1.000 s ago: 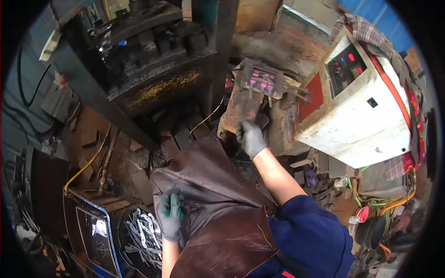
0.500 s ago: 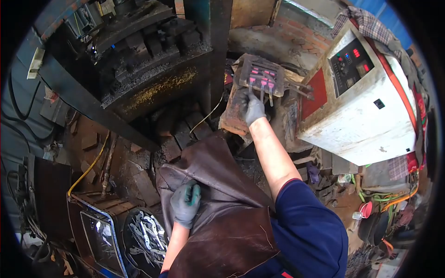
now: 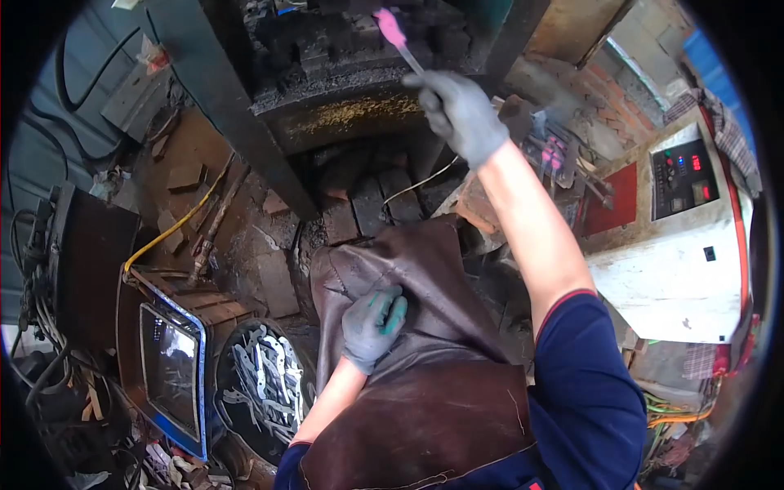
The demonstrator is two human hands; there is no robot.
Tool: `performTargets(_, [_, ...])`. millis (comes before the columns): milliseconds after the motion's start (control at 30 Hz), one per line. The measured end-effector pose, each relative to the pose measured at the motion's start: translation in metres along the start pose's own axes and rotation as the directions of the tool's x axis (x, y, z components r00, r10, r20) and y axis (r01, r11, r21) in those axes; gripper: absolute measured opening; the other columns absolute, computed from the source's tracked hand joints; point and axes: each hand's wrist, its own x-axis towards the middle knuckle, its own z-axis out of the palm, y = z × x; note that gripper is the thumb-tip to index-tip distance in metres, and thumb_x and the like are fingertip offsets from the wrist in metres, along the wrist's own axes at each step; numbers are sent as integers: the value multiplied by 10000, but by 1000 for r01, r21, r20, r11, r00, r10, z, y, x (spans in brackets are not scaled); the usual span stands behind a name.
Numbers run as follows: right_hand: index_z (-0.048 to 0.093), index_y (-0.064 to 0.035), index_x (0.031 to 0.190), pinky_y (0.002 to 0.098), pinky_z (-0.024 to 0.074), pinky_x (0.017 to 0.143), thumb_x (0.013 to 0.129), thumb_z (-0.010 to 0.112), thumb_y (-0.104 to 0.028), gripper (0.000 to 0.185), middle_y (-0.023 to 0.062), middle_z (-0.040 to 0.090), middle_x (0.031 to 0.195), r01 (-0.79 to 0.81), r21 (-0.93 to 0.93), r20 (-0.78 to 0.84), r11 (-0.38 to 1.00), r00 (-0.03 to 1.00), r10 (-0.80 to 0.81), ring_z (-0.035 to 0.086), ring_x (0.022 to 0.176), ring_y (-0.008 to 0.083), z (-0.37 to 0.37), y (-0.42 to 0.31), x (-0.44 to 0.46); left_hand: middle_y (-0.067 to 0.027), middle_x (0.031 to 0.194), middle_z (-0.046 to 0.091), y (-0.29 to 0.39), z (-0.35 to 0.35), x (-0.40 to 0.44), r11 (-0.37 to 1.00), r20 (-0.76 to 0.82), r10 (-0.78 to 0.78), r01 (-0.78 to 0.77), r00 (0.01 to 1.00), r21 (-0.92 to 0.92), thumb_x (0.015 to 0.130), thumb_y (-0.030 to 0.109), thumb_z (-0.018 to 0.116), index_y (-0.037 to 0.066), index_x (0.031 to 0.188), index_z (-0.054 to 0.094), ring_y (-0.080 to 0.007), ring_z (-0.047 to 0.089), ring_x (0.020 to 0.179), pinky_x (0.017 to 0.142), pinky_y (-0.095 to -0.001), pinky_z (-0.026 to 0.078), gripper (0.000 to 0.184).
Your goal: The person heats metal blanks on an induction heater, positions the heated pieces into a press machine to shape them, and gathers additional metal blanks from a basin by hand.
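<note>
My right hand, in a grey glove, is closed around the plain grey end of a metal blank. The blank's far end glows pink and points up and left, in front of the dark press. My left hand, in a grey glove with green patches, rests closed on the brown leather apron over my lap. Its fingers curl inward, and whatever may be inside them is hidden. Right of my right forearm, more glowing pieces lie in the heater, partly blurred.
A white control cabinet with red digits stands at the right. At lower left, a round dark container holds several flat metal parts, beside a blue-edged frame. A yellow hose and bricks lie on the floor.
My right hand has drawn one glowing blank out of the heater and carried it up and left to the press. The view has shifted; my left hand stays on the apron.
</note>
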Motion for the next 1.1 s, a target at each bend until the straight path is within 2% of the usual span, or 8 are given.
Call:
performTargets(167, [619,-31,969,186,256,387,953,463,-179,215,-58,447,603,-156,46,-78,987,984,160,337,450,31,40,-10,73,-90,768,638,-4,-4,-3,999,-27,-26,25,999,-29,793,129,690,88,920,652,-263,626,646,568,-355,493,139])
performTargets(533, [617,-30,969,159,279,373,931,505,-165,180,-64,463,590,-156,69,-67,985,985,160,351,437,14,49,-8,103,-83,765,639,-6,-6,-2,999,-38,-17,15,999,-37,795,131,690,87,922,653,-262,624,640,565,-350,493,139])
performTargets(733, [600,2,1036,170,369,453,927,539,-477,495,-8,545,669,-109,162,-11,981,994,112,477,552,66,28,3,74,-93,784,652,-7,-2,0,996,-34,50,-53,998,-76,801,127,688,78,928,660,-255,620,630,564,-340,492,139])
performTargets(800, [642,-45,997,195,414,499,908,555,-504,475,-5,593,708,-136,266,7,954,990,139,521,588,80,-1,23,32,-98,782,653,-6,-3,-2,998,-20,9,-10,1000,-57,801,106,683,64,926,667,-248,615,622,566,-334,489,133])
performTargets(900, [656,-75,1023,214,362,506,922,561,-454,404,-37,532,676,-155,370,-186,916,954,237,481,581,69,-39,66,-48,-104,803,664,-2,-3,-2,993,19,-56,58,998,-105,805,79,674,50,924,664,-253,626,652,589,-344,495,123])
performTargets(967, [648,-81,940,196,321,466,912,606,-268,194,-32,540,696,-106,493,-231,864,941,247,454,550,61,-91,114,-86,-106,815,667,-4,-3,-3,995,21,-8,10,1000,-96,807,78,671,49,930,661,-258,633,669,599,-347,498,126])
performTargets(1033, [631,-102,875,155,336,438,900,639,-272,172,-67,519,632,-14,707,-424,707,792,440,443,520,36,-140,150,-106,-111,848,677,-6,-3,-6,999,45,21,-19,999,-44,812,76,664,45,943,652,-275,650,722,632,-351,509,136])
performTargets(1100, [624,-107,869,145,355,437,888,654,-344,240,-56,541,652,84,739,-446,668,805,392,460,526,37,-173,159,-119,-112,854,678,-5,-1,-5,999,47,17,-15,999,-41,811,76,665,43,944,653,-274,652,726,638,-350,510,137])
